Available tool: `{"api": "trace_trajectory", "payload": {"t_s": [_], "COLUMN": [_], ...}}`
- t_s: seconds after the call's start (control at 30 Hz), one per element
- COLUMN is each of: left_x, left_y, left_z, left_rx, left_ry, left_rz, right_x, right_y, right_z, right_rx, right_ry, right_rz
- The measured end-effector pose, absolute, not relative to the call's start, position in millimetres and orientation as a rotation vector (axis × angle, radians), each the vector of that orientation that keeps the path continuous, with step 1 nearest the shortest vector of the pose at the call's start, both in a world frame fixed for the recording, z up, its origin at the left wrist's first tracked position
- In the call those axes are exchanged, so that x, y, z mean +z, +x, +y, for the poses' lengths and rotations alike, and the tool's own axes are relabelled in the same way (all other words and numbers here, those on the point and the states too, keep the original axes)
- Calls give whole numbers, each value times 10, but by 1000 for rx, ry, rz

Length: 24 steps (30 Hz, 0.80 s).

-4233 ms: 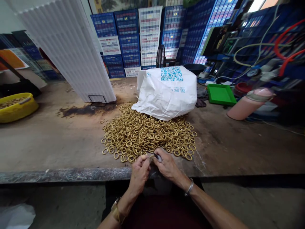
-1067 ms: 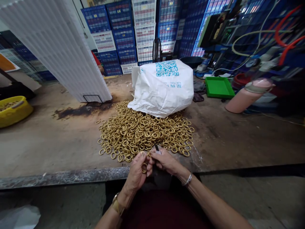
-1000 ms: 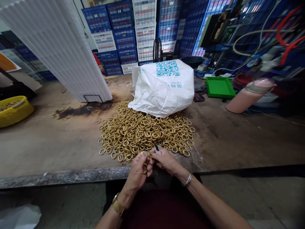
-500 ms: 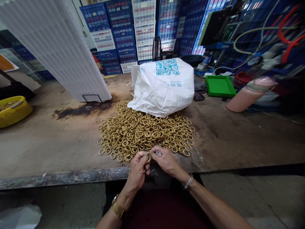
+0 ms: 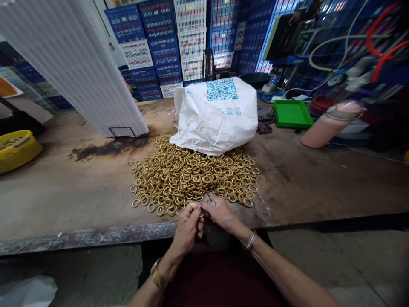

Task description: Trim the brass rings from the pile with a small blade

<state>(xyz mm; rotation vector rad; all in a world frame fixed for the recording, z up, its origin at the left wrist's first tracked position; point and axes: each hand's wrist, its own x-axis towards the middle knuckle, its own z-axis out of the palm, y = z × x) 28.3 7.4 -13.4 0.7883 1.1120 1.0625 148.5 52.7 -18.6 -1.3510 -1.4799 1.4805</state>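
A wide heap of brass-coloured rings [image 5: 185,175] lies on the brown table, partly beneath a white sack [image 5: 217,119] with blue print. At the table's front edge my left hand [image 5: 188,224] is closed on a brass ring [image 5: 201,214], of which only part shows between the fingers. Close beside it, my right hand [image 5: 220,213] pinches a small tool with a thin dark tip [image 5: 209,198]; its fingertips meet the ring in my left hand. Most of the tool is hidden by the fingers.
At the left stand a yellow basin [image 5: 19,155] holding small parts and a tall white corrugated stack [image 5: 96,81]. A green tray [image 5: 293,114] and a pink bottle [image 5: 327,128] are at the right. Crates [image 5: 164,49] are piled behind the table [image 5: 79,200].
The tool in my right hand has tilted, so its dark tip now shows above the fingers. Both hands stay together near the edge. The view has shifted slightly.
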Motion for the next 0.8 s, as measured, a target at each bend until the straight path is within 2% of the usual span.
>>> {"api": "trace_trajectory", "payload": {"t_s": [0.3,0.53,0.8], "left_x": [-117,-78,-139], "left_y": [294,286,261], "left_z": [30,45,42], "left_rx": [1119,1181,1149], "left_ry": [746,731,819], "left_rz": [1040,1065,1098], "right_x": [-122,-186,-222], "right_y": [1501,1579,1568], "right_z": [500,456,408], "right_rx": [1657,1049,886], "right_ry": [-1292,-1343,-1360], "right_rz": [-1301,-1906,-2174]}}
